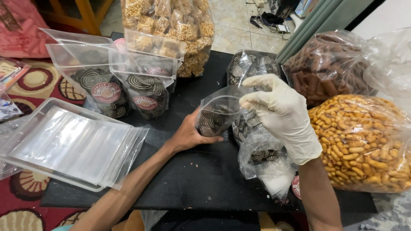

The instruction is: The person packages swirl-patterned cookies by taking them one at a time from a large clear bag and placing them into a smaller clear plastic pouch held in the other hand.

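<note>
Both hands, left point(188, 134), gloved right point(282, 113), filling spiral-cookie pouch point(216, 115)

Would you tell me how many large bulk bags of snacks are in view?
4: crumbly clusters bag at top centre, brown sticks bag at right, golden nuts bag below it, spiral cookies bag behind the hands. Others may be out of frame.

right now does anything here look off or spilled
Nothing spilled. One oddity: only the right hand wears a white glove; the left hand, bare, steadies the clear pouch of spiral cookies. The pouch stands open, tilted on the black table.
</note>
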